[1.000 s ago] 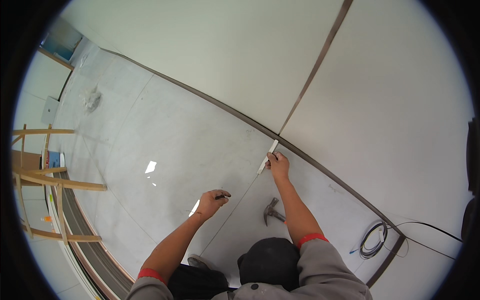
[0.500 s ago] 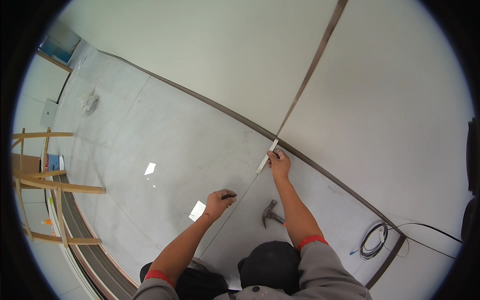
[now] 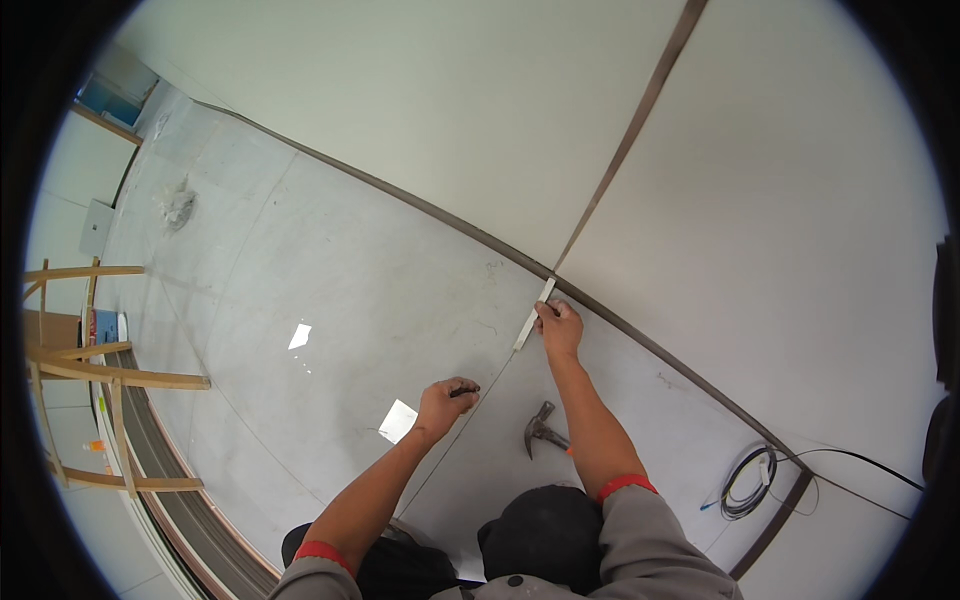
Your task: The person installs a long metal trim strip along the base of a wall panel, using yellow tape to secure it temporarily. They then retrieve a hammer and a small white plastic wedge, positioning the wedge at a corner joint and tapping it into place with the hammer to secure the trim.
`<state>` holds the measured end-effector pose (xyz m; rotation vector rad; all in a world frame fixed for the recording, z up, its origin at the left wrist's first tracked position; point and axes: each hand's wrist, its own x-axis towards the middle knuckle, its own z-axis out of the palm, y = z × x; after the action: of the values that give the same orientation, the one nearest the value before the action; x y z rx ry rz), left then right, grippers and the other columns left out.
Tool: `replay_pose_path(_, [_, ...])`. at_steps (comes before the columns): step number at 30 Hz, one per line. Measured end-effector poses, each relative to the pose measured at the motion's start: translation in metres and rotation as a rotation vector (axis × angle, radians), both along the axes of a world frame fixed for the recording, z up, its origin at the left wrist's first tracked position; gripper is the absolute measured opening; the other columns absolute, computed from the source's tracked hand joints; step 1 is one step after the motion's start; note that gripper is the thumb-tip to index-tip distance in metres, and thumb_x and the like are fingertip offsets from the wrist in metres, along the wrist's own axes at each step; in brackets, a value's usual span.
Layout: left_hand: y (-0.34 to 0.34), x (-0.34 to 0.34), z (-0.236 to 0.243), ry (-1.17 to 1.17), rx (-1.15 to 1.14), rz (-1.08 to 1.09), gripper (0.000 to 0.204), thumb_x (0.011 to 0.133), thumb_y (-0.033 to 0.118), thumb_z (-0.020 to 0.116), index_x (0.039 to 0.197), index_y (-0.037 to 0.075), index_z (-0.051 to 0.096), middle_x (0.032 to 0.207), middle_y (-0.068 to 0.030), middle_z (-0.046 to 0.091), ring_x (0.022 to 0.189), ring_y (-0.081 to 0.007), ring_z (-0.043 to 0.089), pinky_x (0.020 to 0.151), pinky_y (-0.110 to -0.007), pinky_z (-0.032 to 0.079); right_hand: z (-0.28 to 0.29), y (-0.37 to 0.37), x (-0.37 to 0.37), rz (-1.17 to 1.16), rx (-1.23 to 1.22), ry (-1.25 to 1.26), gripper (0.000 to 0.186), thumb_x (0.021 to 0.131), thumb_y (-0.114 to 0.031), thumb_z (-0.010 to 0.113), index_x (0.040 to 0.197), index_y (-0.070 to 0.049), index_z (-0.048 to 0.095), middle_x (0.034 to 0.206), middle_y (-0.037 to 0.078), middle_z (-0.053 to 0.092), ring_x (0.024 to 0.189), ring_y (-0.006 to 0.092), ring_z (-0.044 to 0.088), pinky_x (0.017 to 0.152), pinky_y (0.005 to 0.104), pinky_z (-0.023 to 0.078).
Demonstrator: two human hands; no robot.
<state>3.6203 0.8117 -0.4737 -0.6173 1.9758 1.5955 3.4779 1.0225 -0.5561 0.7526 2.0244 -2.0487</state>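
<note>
My right hand (image 3: 559, 327) is closed on a short white strip (image 3: 527, 325) over the floor. The strip's far end reaches the dark baseboard (image 3: 430, 207), just below the brown vertical strip (image 3: 630, 135) on the wall. To its left and nearer to me, my left hand (image 3: 446, 407) is closed around a small dark object (image 3: 463, 391), too small to make out. A claw hammer (image 3: 541, 431) lies on the floor beside my right forearm, its handle partly hidden by the arm.
A coiled black cable (image 3: 745, 483) lies at the right by the baseboard and runs along the wall. Wooden trestle-like frames (image 3: 130, 374) stand at the left beside long stacked strips (image 3: 165, 440). Crumpled clear plastic (image 3: 180, 205) lies on the far-left floor.
My left hand has shifted slightly to the right with the small dark object. My right hand and the white strip have hardly moved.
</note>
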Motion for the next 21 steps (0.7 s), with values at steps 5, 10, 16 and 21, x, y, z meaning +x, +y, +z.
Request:
replay_pose_path(5, [0.023, -0.021, -0.01, 0.129, -0.022, 0.083, 0.018, 0.086, 0.007, 0.07, 0.1, -0.004, 0.071, 0.083, -0.007, 0.07, 0.07, -0.01, 0.061, 0.067, -0.025, 0.051, -0.009, 0.004, -0.003, -0.023, -0.004, 0.015, 0.014, 0.088, -0.01, 0.071, 0.09, 0.003, 0.067, 0.071, 0.004, 0.063, 0.058, 0.0101, 0.058, 0.053, 0.0248, 0.049])
replay_pose_path(10, [0.059, -0.054, -0.036, 0.185, 0.114, 0.318, 0.013, 0.087, 0.003, 0.069, 0.097, -0.005, 0.069, 0.081, -0.0063, 0.068, 0.073, -0.0103, 0.063, 0.067, -0.025, 0.052, 0.002, 0.002, -0.005, -0.008, -0.029, -0.011, 0.015, 0.087, -0.012, 0.072, 0.091, 0.003, 0.068, 0.074, 0.005, 0.065, 0.059, 0.0102, 0.06, 0.054, 0.0244, 0.05])
replay_pose_path(16, [0.074, -0.059, -0.063, 0.222, -0.033, 0.286, 0.011, 0.085, 0.005, 0.07, 0.093, -0.002, 0.071, 0.076, -0.0058, 0.069, 0.068, -0.0096, 0.061, 0.065, -0.024, 0.05, 0.005, 0.002, -0.005, 0.009, -0.049, -0.045, 0.015, 0.087, -0.012, 0.072, 0.091, 0.002, 0.068, 0.075, 0.004, 0.065, 0.061, 0.0097, 0.061, 0.057, 0.0237, 0.052])
replay_pose_path(21, [0.073, -0.059, -0.062, 0.243, -0.077, 0.216, 0.008, 0.086, 0.004, 0.07, 0.091, -0.002, 0.071, 0.081, -0.0044, 0.069, 0.071, -0.0083, 0.061, 0.065, -0.023, 0.049, 0.007, 0.003, -0.005, -0.004, -0.065, -0.052, 0.015, 0.087, -0.013, 0.072, 0.091, 0.001, 0.068, 0.075, 0.003, 0.065, 0.063, 0.0093, 0.062, 0.058, 0.0236, 0.052])
